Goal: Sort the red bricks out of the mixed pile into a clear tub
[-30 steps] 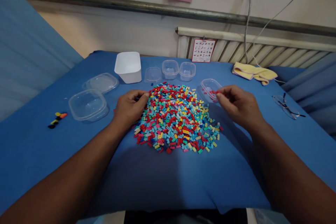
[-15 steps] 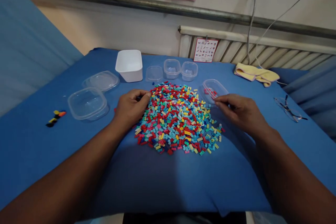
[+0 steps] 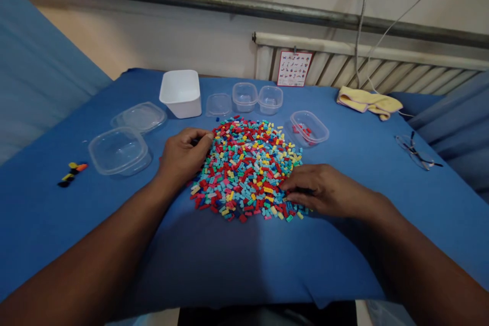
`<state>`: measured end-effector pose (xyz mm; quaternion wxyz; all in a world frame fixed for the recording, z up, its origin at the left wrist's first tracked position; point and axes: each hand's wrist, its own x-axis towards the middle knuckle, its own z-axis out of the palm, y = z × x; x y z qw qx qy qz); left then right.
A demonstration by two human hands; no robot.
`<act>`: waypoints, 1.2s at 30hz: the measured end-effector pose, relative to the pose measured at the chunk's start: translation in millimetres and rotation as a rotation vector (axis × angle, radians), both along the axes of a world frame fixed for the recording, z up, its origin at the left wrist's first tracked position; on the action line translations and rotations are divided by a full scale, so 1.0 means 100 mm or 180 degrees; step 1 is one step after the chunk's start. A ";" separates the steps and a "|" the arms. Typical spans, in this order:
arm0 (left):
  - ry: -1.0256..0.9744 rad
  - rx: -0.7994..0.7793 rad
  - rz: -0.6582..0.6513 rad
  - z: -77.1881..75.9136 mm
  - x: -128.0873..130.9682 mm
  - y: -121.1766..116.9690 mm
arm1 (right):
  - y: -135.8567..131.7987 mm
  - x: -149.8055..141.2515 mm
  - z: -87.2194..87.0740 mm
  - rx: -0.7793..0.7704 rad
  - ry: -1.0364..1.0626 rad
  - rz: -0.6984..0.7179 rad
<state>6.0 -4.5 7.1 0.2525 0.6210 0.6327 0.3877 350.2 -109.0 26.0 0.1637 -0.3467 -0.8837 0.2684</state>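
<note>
Head view: left of the brick pile (image 3: 244, 163) is your left hand (image 3: 182, 157), nearly pinched; over its right edge, your right hand (image 3: 326, 191), narrowly parted; contents indeterminable.

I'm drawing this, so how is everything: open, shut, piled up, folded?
Brick pile: loose, heaped
Container at right: open, red bricks inside
White tub: open, upright
Two small clear containers: open, upright
Large clear container: open, upright
Small lid: lying flat
Yellow cloth: rumpled
Glasses: lying down, folding unclear
Picture card: hanging
Left hand: grip unclear
Right hand: grip unclear
</note>
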 end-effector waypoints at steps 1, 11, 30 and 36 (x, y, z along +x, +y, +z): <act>0.0003 0.0006 0.0005 0.00 0.00 0.00 | 0.00 -0.01 -0.02 0.0030 -0.0045 0.0021; 0.0005 0.0000 0.0029 0.01 0.02 0.00 | -0.03 0.13 0.16 -0.0361 0.0174 -0.0514; 0.0077 0.0028 -0.0011 0.01 0.01 -0.01 | -0.16 -0.05 0.26 -0.0621 -0.1057 -0.0385; 0.0067 0.0084 -0.0037 -0.01 0.01 0.01 | -0.16 -0.05 0.27 -0.0767 -0.1023 -0.0455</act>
